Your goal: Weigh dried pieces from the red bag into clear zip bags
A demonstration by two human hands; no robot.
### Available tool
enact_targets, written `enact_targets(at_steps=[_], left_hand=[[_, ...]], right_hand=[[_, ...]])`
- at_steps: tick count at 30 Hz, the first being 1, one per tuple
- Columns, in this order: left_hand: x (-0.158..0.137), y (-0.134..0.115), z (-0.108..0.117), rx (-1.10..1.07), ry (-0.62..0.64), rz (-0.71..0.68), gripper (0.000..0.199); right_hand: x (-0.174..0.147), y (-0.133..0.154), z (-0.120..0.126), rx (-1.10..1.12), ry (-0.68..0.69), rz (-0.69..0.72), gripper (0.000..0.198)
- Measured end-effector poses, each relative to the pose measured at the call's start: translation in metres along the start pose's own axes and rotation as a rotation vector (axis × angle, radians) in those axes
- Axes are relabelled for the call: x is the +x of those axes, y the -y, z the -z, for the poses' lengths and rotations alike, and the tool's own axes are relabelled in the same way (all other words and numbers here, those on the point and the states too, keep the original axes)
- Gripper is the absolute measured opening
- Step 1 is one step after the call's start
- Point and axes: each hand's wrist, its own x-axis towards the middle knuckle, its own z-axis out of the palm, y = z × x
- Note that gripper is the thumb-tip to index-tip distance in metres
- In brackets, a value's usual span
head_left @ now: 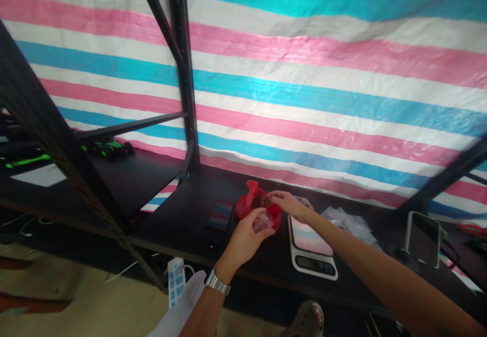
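Far left, red-orange bars (32, 304) on the floor, cut off by frame edge. Above them on the left shelf: green-black part (28, 161), blurred, then paper (41, 175), surface too washed out to read, then a black-green wheeled thing (110, 147), detail lost in shadow. Power strip (176, 282) below the shelf edge: white with blue panels, markings too small to read, lower end runs behind white cloth (182, 304). Black slab (219, 220) on the center shelf, reflecting the striped sheet (323, 98); its near end melts into the dark top. Watch (218, 282) on left wrist, dial turned away. Left hand (245, 238) curled, thumb and fingers nearly together around a small clear baggie (263, 221), contents unclear. Baggie sits in front of the red bag (249, 198), which is crumpled, mouth open, just left of the scale; lower part hidden by left hand. Right hand (287, 205) reaches over the red bag, fingers bunched at a brown round piece (265, 202); can't tell if it's gripped. Scale (312, 245) under right forearm, far corner covered, display too dim to read. Sandal (312, 319) below, cut off. Clear bags (348, 223) beyond the forearm, overlapping, partly hidden. White-rimmed device (422, 239) at right, screen dark. Red bundle (474, 230) past it, blurred, cropped.
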Motion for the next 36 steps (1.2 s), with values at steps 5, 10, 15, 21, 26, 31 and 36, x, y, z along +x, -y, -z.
enact_targets(at_steps=[5,10,15,21,26,31,36], left_hand=[[0.012,-0.002,-0.012,-0.185,-0.172,0.032,0.053],[0.02,-0.003,-0.025,-0.238,-0.286,0.006,0.056],[0.021,-0.005,-0.029,-0.198,-0.387,-0.064,0.045],[0.028,0.003,-0.03,-0.198,-0.367,-0.046,0.046],[0.031,0.008,-0.034,-0.156,-0.342,-0.045,0.052],[0.034,0.009,-0.035,-0.155,-0.331,-0.063,0.057],[0.037,0.01,-0.033,-0.178,-0.315,-0.103,0.06]], right_hand=[[-0.009,0.021,0.019,0.039,-0.026,-0.003,0.028],[-0.018,0.041,0.025,0.07,0.028,0.087,0.024],[-0.023,0.044,0.018,0.033,0.096,0.155,0.024],[-0.025,0.04,0.014,-0.279,-0.007,0.312,0.015],[-0.029,0.045,0.014,-0.516,-0.026,0.374,0.013],[-0.035,0.055,0.012,-0.556,-0.022,0.425,0.02],[-0.042,0.063,0.01,-0.63,-0.038,0.47,0.031]])
